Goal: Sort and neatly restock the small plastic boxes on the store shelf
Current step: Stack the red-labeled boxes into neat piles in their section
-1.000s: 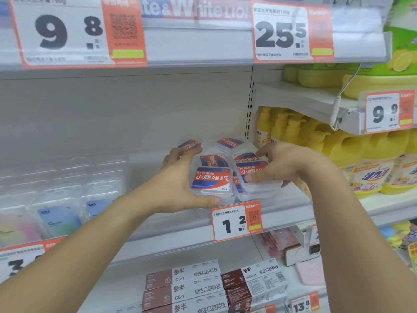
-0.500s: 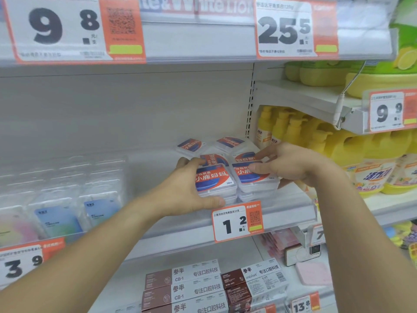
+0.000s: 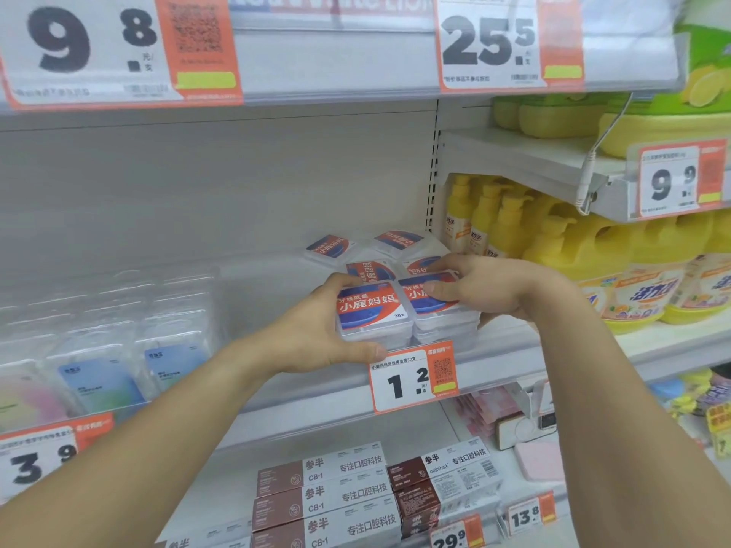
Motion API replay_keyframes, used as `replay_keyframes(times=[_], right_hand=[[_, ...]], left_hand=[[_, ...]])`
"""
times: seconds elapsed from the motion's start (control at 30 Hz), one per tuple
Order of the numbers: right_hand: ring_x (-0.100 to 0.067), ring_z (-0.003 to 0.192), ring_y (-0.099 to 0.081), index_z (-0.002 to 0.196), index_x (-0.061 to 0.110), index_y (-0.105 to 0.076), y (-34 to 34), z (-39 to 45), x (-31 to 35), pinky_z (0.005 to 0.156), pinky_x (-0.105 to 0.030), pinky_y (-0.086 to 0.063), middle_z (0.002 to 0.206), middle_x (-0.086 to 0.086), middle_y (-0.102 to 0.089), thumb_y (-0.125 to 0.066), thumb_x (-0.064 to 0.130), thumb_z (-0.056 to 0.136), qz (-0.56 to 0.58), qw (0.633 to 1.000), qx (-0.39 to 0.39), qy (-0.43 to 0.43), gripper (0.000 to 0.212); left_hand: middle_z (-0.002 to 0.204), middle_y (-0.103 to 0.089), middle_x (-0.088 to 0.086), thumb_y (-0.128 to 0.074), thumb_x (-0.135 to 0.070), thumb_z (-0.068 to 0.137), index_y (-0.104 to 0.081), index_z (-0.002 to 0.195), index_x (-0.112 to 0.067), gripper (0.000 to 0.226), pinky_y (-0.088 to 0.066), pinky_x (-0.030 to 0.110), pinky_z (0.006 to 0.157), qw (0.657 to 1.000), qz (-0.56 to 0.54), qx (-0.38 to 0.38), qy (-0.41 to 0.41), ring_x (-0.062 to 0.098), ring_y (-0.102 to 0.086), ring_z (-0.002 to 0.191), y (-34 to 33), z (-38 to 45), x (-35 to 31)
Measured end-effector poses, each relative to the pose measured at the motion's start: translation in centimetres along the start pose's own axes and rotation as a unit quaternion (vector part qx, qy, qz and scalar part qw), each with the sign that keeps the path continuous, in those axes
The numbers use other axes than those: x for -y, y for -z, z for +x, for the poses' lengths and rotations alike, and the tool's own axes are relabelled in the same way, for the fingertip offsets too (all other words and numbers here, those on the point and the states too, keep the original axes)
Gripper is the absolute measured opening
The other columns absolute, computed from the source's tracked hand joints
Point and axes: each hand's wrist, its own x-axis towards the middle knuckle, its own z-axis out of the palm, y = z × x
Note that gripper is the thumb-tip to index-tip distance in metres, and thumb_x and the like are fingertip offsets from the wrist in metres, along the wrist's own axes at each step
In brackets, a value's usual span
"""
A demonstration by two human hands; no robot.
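Gripping front boxes (image 3: pixel 374 310) — left hand (image 3: pixel 316 330), right hand (image 3: pixel 486 288) — at shelf (image 3: pixel 514 350) edge

yellow pump bottles (image 3: pixel 510 223) right bay, mid shelf | brown-white cartons (image 3: pixel 328 496) stacked, lower shelf | clear blister packs (image 3: pixel 103 373) left | price tag "1.2" (image 3: pixel 413 375) on shelf edge | pink pad (image 3: pixel 540 460) lower right

The white shelf (image 3: pixel 277 393) carries small clear plastic boxes (image 3: pixel 374 310) in stacks at its front edge, where the hands grip. More boxes lie just behind the grip, and clear packets (image 3: pixel 99 373) well to its left.
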Motion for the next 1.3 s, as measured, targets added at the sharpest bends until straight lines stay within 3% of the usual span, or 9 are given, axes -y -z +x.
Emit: replay_keyframes(times=[0.27, 0.37, 0.43, 0.53, 0.67, 0.83, 0.97, 1.13, 1.3], right_hand=[[-0.018, 0.098, -0.068, 0.137, 0.028, -0.046, 0.5, -0.3, 0.2, 0.075, -0.036, -0.058, 0.115, 0.0, -0.068, -0.054, 0.048, 0.097, 0.031, 0.999, -0.042, 0.005, 0.046], [-0.022, 0.096, -0.062, 0.134, 0.013, -0.056, 1.3, 0.2, 1.2, 0.078, -0.035, -0.054, 0.125, -0.008, -0.065, -0.053, 0.043, 0.098, 0.008, 0.979, -0.2, 0.025, 0.046], [-0.025, 0.097, -0.063, 0.126, 0.014, -0.064, 1.9, 1.9, 2.5, 0.08, -0.035, -0.055, 0.122, -0.008, -0.066, -0.057, 0.035, 0.097, 0.001, 0.973, -0.228, 0.03, 0.036], [-0.028, 0.105, -0.065, 0.121, 0.014, -0.066, 3.1, 5.5, 4.4, 0.081, -0.029, -0.052, 0.121, -0.009, -0.068, -0.058, 0.025, 0.096, -0.104, 0.986, -0.129, -0.011, 0.028], [-0.027, 0.105, -0.066, 0.135, 0.017, -0.051, 3.5, 9.0, 4.1, 0.095, -0.041, -0.055, 0.125, -0.007, -0.064, -0.074, 0.03, 0.087, -0.179, 0.975, -0.015, -0.131, 0.054], [-0.024, 0.097, -0.071, 0.128, 0.017, -0.053, 3.2, 11.7, 2.7, 0.09, -0.038, -0.057, 0.11, -0.007, -0.072, -0.085, 0.037, 0.074, -0.155, 0.976, 0.024, -0.153, 0.066], [-0.027, 0.086, -0.072, 0.123, 0.014, -0.056, 3.8, 11.6, 2.2, 0.074, -0.039, -0.061, 0.106, -0.009, -0.072, -0.083, 0.022, 0.077, -0.043, 0.99, 0.014, -0.134, 0.054], [-0.022, 0.086, -0.071, 0.114, 0.011, -0.058, 4.4, 11.3, 2.3, 0.071, -0.034, -0.06, 0.108, -0.007, -0.071, -0.078, 0.023, 0.084, 0.044, 0.989, -0.137, -0.039, 0.038], [-0.022, 0.097, -0.071, 0.127, 0.013, -0.058, 4.0, 11.0, 2.6, 0.087, -0.041, -0.06, 0.112, -0.006, -0.07, -0.071, 0.023, 0.089, 0.073, 0.996, -0.024, -0.044, 0.042]], left_hand=[[0.133, -0.046, -0.01, -0.085, -0.045, 0.064, -0.025, 0.142, -0.033, 0.099, -0.051, 0.026, 0.095, 1.0, 0.009, 0.028, 0.012, 0.011, -0.057, 0.112, 0.7, -0.5, -1.3], [0.129, -0.044, -0.009, -0.072, -0.048, 0.078, -0.033, 0.143, -0.029, 0.079, -0.043, 0.022, 0.092, 0.999, 0.014, -0.034, 0.02, 0.009, -0.051, 0.116, 2.3, 0.3, -3.2], [0.121, -0.058, -0.005, -0.067, -0.04, 0.086, -0.053, 0.13, -0.022, 0.049, -0.046, 0.025, 0.087, 0.995, 0.012, -0.091, 0.024, 0.013, -0.058, 0.109, 3.6, 2.5, -4.3], [0.113, -0.068, 0.002, -0.062, -0.023, 0.09, -0.069, 0.109, -0.014, 0.022, -0.052, 0.029, 0.08, 0.994, 0.045, -0.09, 0.031, 0.016, -0.063, 0.097, 4.7, 7.5, -5.2], [0.106, -0.067, 0.006, -0.066, -0.033, 0.088, -0.062, 0.112, -0.011, 0.033, -0.057, 0.033, 0.077, 0.981, 0.13, 0.002, 0.143, 0.018, -0.064, 0.086, 4.5, 13.1, -4.8], [0.106, -0.065, 0.005, -0.079, -0.049, 0.072, -0.058, 0.111, -0.018, 0.054, -0.057, 0.037, 0.08, 0.951, 0.142, 0.087, 0.259, 0.024, -0.067, 0.089, 2.8, 15.7, -2.0], [0.123, -0.065, 0.005, -0.089, -0.046, 0.057, -0.058, 0.123, -0.015, 0.079, -0.057, 0.04, 0.088, 0.961, 0.134, 0.096, 0.224, 0.024, -0.067, 0.099, 3.2, 16.3, 0.0], [0.141, -0.05, 0.001, -0.088, -0.026, 0.067, -0.038, 0.146, -0.017, 0.093, -0.048, 0.026, 0.092, 0.973, 0.168, 0.106, 0.118, 0.018, -0.054, 0.117, 4.6, 15.8, 0.4], [0.138, -0.049, -0.002, -0.082, -0.017, 0.075, -0.047, 0.14, -0.023, 0.074, -0.049, 0.029, 0.094, 0.966, 0.149, 0.169, 0.124, 0.016, -0.05, 0.117, 6.1, 14.6, 1.4]])
